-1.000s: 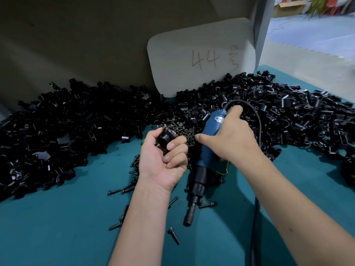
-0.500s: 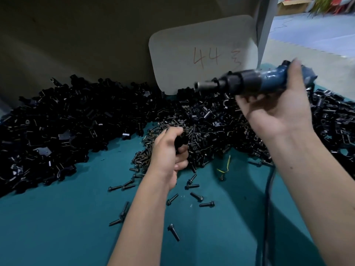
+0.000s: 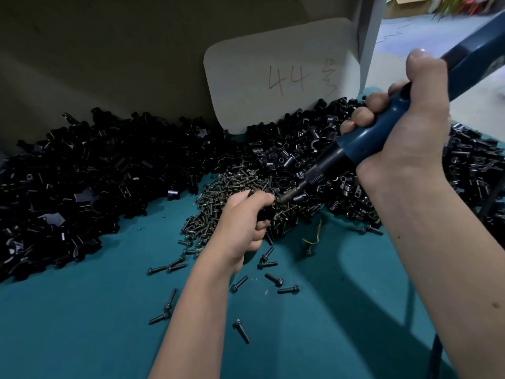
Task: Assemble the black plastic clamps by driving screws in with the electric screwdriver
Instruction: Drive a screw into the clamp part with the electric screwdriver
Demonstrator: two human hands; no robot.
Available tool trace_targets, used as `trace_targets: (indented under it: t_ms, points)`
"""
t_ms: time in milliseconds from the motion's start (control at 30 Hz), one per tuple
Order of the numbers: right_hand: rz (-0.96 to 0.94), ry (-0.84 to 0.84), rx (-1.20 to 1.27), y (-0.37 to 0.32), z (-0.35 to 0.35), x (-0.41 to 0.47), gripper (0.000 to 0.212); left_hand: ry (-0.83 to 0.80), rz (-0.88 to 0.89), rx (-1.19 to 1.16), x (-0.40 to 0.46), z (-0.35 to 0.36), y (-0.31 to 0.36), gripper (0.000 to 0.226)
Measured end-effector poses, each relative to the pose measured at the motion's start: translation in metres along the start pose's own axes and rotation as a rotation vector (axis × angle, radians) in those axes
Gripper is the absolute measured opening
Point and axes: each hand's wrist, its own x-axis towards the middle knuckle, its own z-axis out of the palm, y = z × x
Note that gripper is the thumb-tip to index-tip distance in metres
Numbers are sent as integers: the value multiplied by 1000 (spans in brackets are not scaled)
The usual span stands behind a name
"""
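Around, heaped black clamps (image 3: 82,181), screws (image 3: 235,187); left hand (image 3: 243,222) gripping clamp (image 3: 266,213), right hand (image 3: 404,127) wrapped round screwdriver (image 3: 369,138).

Single head-worn wide-angle view, looking forward and down from the person's own eye line onto the teal-covered tabletop (image 3: 82,324). Close range: both forearms enter from 6 o'clock and 4 o'clock, and the hands fill mid-frame. Left hand (image 3: 240,222) sits near centre, right hand (image 3: 404,127) at 2 o'clock, very near the lens. Camera faces the dull grey back panel (image 3: 109,50) at 12 o'clock, with the pale rounded card marked "44" (image 3: 281,75) leaning there. Wide-angle bending shows at the edges. Open floor is glimpsed at 1 o'clock. No second view to overlap.
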Motion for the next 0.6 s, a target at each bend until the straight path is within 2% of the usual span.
trace_targets:
  t_ms: [200, 400, 600]
  points:
    - [-19, -7, -51, 4, 2, -3, 34, -30, 28, 85, -2, 1, 0, 19]
    - [-49, -34, -128, 6, 4, -1, 29, -56, 43, 218, -5, 4, 1, 23]
    - [-6, -90, -96, 5, 0, 0, 30, -114, -14, 168, -6, 4, 1, 22]
